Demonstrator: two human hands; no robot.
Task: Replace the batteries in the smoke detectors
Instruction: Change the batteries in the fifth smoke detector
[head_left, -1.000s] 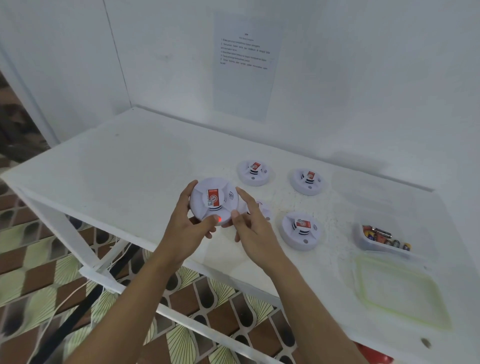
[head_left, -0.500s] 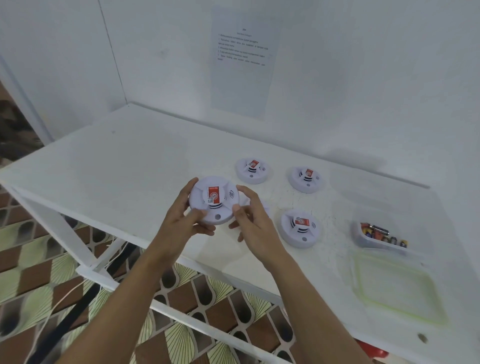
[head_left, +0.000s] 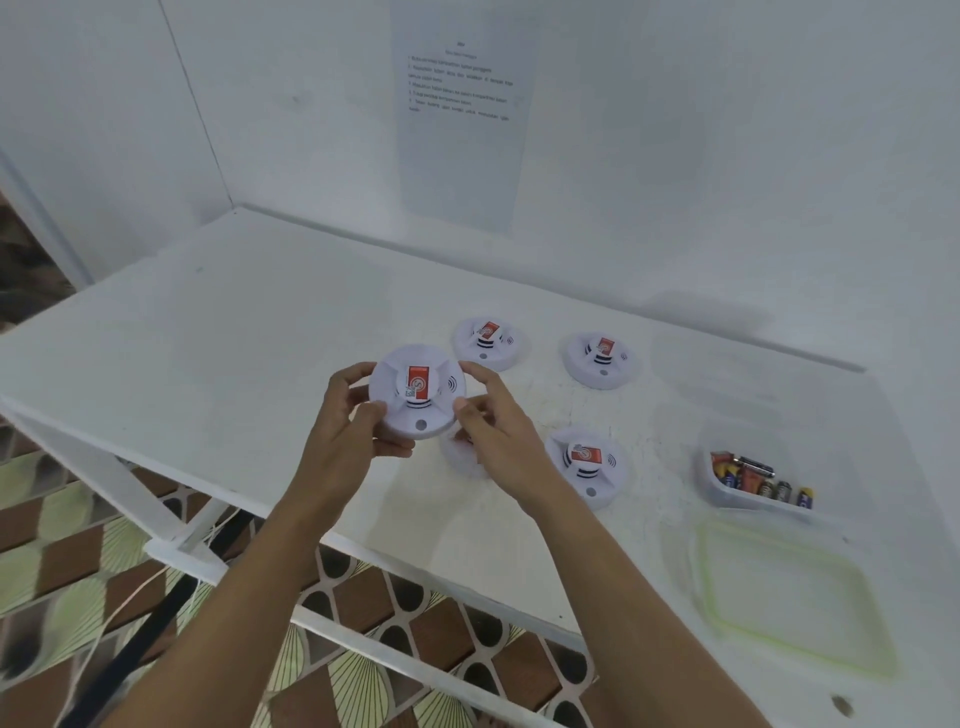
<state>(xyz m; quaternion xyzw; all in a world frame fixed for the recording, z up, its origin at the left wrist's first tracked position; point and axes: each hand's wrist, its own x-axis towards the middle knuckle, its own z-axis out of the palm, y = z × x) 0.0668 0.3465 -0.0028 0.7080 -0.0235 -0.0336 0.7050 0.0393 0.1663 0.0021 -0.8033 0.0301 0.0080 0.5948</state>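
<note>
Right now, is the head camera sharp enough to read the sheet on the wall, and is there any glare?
Head view: no, the wall sheet text is too small and soft to read; light is even and diffuse, no glare on the table, only faint shadows.

White smoke detector (head_left: 417, 391) between left hand (head_left: 349, 415) and right hand (head_left: 498, 422), above table (head_left: 208, 353).

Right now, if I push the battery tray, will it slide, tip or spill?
The battery tray likely slides rather than tips: it's low and wide. It's probably heavy for its size, loaded with batteries, which may roll inside.
</note>
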